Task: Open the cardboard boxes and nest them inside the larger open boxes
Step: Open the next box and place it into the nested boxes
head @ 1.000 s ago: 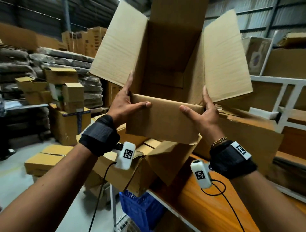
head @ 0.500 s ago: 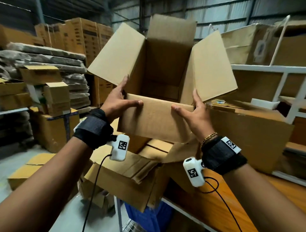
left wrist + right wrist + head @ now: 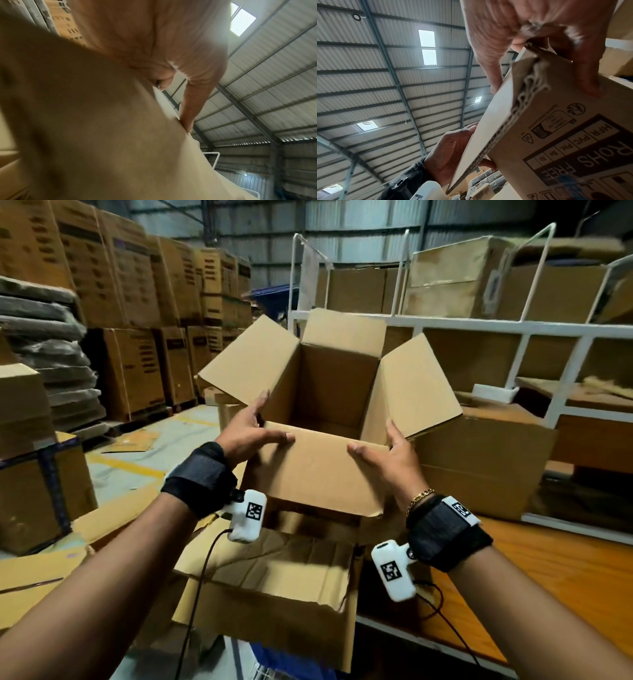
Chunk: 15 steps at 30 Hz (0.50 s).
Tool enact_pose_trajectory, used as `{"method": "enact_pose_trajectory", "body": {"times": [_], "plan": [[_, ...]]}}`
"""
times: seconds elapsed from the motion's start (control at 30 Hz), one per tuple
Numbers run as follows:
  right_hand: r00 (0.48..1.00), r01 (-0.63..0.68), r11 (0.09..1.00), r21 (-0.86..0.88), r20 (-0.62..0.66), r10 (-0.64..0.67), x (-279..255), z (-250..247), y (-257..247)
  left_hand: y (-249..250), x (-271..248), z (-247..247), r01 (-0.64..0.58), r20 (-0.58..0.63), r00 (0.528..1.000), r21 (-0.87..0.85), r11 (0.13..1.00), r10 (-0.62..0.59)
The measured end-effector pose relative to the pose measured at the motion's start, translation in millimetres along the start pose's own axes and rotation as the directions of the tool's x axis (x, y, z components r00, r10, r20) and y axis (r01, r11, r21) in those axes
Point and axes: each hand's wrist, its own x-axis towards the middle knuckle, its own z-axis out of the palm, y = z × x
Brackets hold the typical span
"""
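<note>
I hold a plain brown cardboard box (image 3: 318, 470) in the air, all its top flaps spread open and its inside bare. My left hand (image 3: 251, 433) grips its near left corner, thumb lying across the folded-down front flap. At the near right corner my right hand (image 3: 387, 455) grips it the same way. Right under it sits a larger open box (image 3: 274, 594) with creased flaps. The left wrist view shows blurred cardboard (image 3: 102, 121) under my fingers (image 3: 188, 108). In the right wrist view my right hand (image 3: 530, 40) pinches the printed box wall (image 3: 556, 135), and my left hand (image 3: 452, 148) is beyond.
A big carton (image 3: 479, 460) stands on the wooden tabletop (image 3: 548, 577) to the right. Behind it is a white metal rack (image 3: 513, 326) loaded with boxes. Stacked cartons (image 3: 120, 285) fill the left background, loose cardboard lies on the floor, and a blue crate (image 3: 291, 659) sits below.
The held box has come down from high in front of my view to lower, just above the larger open box. Both hands keep the same grip.
</note>
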Motion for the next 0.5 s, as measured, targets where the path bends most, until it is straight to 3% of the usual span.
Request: {"method": "enact_pose_trajectory", "body": {"times": [0.5], "plan": [[0.974,-0.218,0.976,-0.022,0.05,0.219,7.9,35.6,44.5,-65.2,23.6,9.0,0.232,0.138,0.961,0.062,0.971,-0.239]]}}
